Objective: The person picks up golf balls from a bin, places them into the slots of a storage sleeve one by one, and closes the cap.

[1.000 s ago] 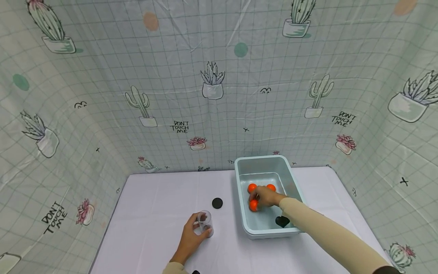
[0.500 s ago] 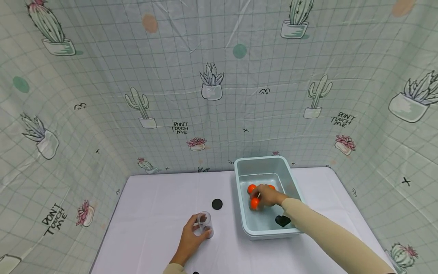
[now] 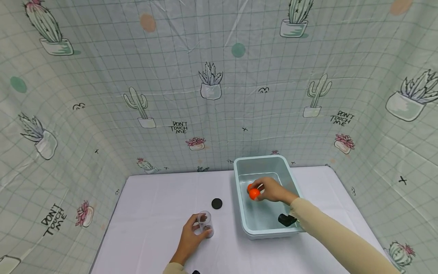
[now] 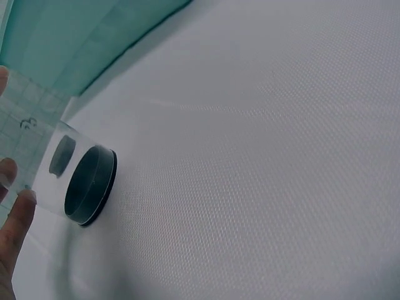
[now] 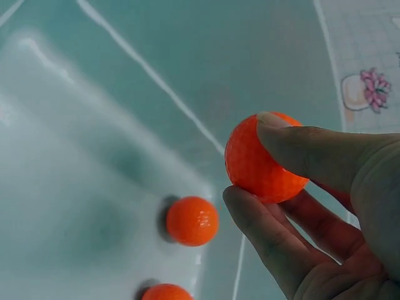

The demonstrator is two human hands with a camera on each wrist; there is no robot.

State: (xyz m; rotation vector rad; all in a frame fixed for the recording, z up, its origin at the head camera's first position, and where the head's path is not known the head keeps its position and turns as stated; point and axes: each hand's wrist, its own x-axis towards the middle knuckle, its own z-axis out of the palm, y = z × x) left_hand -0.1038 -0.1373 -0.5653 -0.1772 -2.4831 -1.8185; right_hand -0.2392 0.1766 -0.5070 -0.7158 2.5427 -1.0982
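My right hand (image 3: 270,189) pinches an orange golf ball (image 5: 265,162) between thumb and fingers, raised above the floor of the pale blue bin (image 3: 243,222). Below it in the right wrist view lie two more orange golf balls, one (image 5: 192,220) close to the bin wall and another (image 5: 167,292) cut off by the frame's lower edge. On the table left of the bin, my left hand (image 3: 192,236) grips a clear cylindrical container (image 3: 204,217), which stands upright. Its dark round base (image 4: 92,185) shows in the left wrist view.
A flat black disc (image 3: 217,203) lies on the white table (image 3: 164,205) between the container and the bin. The bin's raised walls surround the balls. Behind the table hangs a cactus-print cloth (image 3: 219,114). A small black device (image 3: 286,220) sits under the right wrist.
My right hand has lifted one orange golf ball off the bin floor and moved it up and slightly away from me. The left hand and container have stayed still.
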